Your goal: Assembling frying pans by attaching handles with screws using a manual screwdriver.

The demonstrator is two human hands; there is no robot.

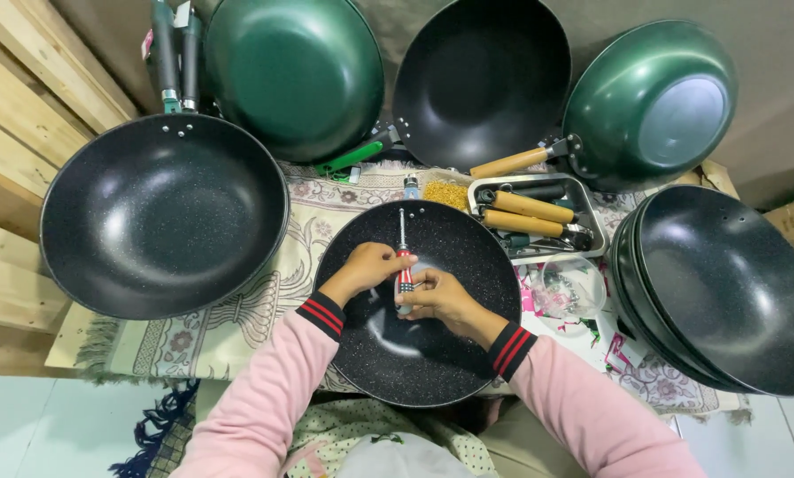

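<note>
A black speckled pan (432, 354) without a handle lies in front of me on a patterned cloth (237, 310). Over its middle, both hands grip a screwdriver (403, 232) with a red and grey handle, its metal shaft pointing away toward the pan's far rim. My left hand (364, 268) closes on the handle from the left. My right hand (437, 296) holds the lower end of the handle from the right. Both arms wear pink sleeves with dark striped cuffs.
A large black pan (162, 217) sits at left, a stack of black pans (724, 292) at right. Green and black pans (295, 75) lean against the back wall. A metal tray (587, 190) holds wooden handles. Beside it are small yellow parts (447, 193) and a clear bag (565, 288).
</note>
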